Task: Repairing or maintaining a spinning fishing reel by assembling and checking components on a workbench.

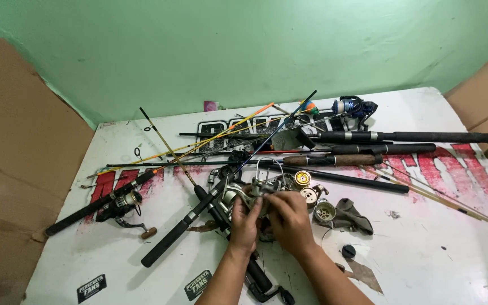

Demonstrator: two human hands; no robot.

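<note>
Between both hands' fingers (253,204), silver reel (258,192), gripped

You have two hands, left (245,225) and right (290,221), over the white counter (425,265). On it: three loose round metal spools (303,179) (309,195) (324,212), one blue spinning reel (354,107), one crumpled grey cloth (352,216), one small black cap (348,251). The tangled rods are too many to count surely.

Silver spinning reel held over the table

The spinning reel (253,194) is silvery metal with a thin wire bail arching above it. It sits tilted between both hands, just above the table among the rod handles; its lower body is hidden by fingers, and it seems to be missing its spool, though the view is unclear.
</note>
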